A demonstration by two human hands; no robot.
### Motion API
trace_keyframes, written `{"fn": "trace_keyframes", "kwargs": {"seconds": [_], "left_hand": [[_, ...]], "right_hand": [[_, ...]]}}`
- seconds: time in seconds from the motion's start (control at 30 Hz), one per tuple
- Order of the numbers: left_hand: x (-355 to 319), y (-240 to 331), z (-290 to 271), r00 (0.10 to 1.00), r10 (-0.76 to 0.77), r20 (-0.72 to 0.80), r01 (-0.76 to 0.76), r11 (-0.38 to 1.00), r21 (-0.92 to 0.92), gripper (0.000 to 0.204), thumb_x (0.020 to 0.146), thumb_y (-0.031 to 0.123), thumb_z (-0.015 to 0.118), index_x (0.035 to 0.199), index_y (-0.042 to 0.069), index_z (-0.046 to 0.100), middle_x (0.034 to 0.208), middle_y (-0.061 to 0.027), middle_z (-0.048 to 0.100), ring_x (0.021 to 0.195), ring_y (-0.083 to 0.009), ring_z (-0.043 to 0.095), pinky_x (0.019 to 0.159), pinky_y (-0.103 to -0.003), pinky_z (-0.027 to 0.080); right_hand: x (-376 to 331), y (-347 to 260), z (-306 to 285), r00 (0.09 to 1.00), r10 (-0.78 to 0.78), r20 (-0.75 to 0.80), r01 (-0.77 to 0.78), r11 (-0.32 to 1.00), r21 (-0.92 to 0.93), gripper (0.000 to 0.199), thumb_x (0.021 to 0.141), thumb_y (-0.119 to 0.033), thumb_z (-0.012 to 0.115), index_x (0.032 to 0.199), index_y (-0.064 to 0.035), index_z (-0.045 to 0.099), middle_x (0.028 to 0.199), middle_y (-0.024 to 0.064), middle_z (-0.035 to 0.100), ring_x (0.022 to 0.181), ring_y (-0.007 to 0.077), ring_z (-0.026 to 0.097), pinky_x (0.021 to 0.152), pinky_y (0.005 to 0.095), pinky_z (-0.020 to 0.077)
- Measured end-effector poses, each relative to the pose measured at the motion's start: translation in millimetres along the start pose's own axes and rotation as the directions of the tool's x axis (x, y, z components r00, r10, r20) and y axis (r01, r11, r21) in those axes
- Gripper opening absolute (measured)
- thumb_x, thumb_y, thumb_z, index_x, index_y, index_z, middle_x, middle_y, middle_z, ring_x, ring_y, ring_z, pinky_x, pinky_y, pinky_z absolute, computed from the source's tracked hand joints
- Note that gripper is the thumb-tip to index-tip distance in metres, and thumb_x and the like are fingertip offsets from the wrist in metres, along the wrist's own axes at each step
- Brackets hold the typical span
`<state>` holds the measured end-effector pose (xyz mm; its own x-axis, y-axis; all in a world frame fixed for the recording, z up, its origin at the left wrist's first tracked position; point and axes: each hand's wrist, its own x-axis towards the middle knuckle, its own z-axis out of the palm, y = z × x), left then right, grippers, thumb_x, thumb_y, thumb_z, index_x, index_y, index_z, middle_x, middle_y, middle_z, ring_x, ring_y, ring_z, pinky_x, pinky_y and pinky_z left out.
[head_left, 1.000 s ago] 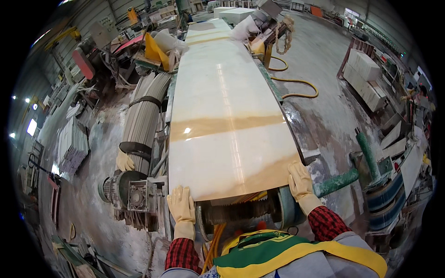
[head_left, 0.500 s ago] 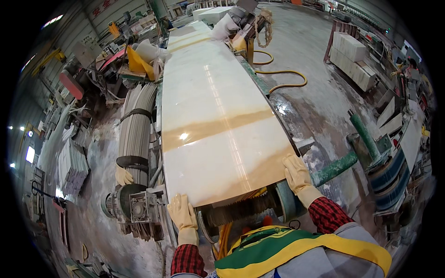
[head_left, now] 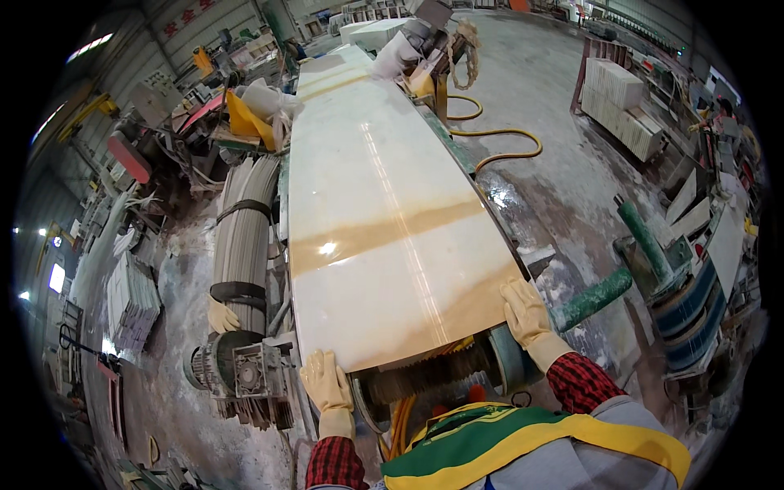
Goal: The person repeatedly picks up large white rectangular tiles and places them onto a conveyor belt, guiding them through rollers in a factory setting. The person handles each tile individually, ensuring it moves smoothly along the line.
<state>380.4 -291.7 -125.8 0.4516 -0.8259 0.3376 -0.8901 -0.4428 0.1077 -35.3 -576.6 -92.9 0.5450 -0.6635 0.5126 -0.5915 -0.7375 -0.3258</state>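
Note:
A long, glossy white stone slab (head_left: 384,180) with tan bands stretches away from me over a machine bed. At its near left corner lies my left hand (head_left: 327,384), in a cream rubber glove, fingers stretched out against the edge. My right hand (head_left: 527,314), gloved alike, rests on the near right corner with its fingers extended along the edge. Both thumbs are hard to make out. Beneath the slab's near end, a dark ridged roller (head_left: 433,382) shows, with yellow hoses beside it.
Left of the slab stand a bundle of strapped grey strips (head_left: 242,237), a motor (head_left: 245,367) and a spare glove (head_left: 221,314). A green post (head_left: 592,298) juts out at the right. A yellow hose (head_left: 514,133) curls on the floor; stacked slabs (head_left: 616,86) stand farther right.
The whole view has shifted slightly right and down. Both hands keep their places at the slab's near corners, and the slab shows no clear movement against the machine.

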Motion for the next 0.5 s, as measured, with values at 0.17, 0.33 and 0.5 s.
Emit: {"fn": "trace_keyframes", "kwargs": {"seconds": [0.17, 0.33, 0.5], "left_hand": [[-1.5, 0.2, -0.6, 1.0, 0.011, -0.025, -0.011, 1.0, 0.017, 0.044, 0.099, 0.017, 0.065, 0.142, 0.007, 0.065, 0.152, -0.0222, 0.063, 0.146, -0.0429, 0.052, 0.124, -0.062, 0.033], [-4.4, 0.1, -0.6, 0.999, 0.014, -0.034, -0.014, 1.0, -0.003, 0.044, 0.099, 0.017, 0.066, 0.141, 0.007, 0.065, 0.152, -0.0216, 0.063, 0.146, -0.0424, 0.052, 0.124, -0.061, 0.033], [-6.7, 2.8, -2.7, 1.0, -0.009, -0.015, 0.008, 1.0, -0.002, 0.043, 0.1, 0.018, 0.065, 0.142, 0.008, 0.065, 0.154, -0.0214, 0.062, 0.147, -0.0425, 0.051, 0.126, -0.061, 0.031]], "right_hand": [[0.8, -4.2, -3.1, 0.999, -0.029, -0.043, 0.03, 0.999, 0.015, 0.026, 0.096, -0.012, 0.063, 0.12, -0.0026, 0.063, 0.113, 0.0219, 0.063, 0.111, 0.0456, 0.06, 0.1, 0.0544, 0.0505], [-1.8, -2.0, -3.5, 0.999, -0.029, -0.019, 0.03, 1.0, 0.01, 0.026, 0.095, -0.012, 0.062, 0.12, -0.002, 0.063, 0.112, 0.0218, 0.062, 0.108, 0.0452, 0.06, 0.099, 0.0543, 0.0503], [-1.2, -7.4, -7.5, 0.998, -0.04, -0.04, 0.041, 0.999, 0.017, 0.026, 0.095, -0.011, 0.062, 0.12, -0.0017, 0.063, 0.112, 0.0214, 0.062, 0.108, 0.0449, 0.06, 0.099, 0.0542, 0.0502]]}}
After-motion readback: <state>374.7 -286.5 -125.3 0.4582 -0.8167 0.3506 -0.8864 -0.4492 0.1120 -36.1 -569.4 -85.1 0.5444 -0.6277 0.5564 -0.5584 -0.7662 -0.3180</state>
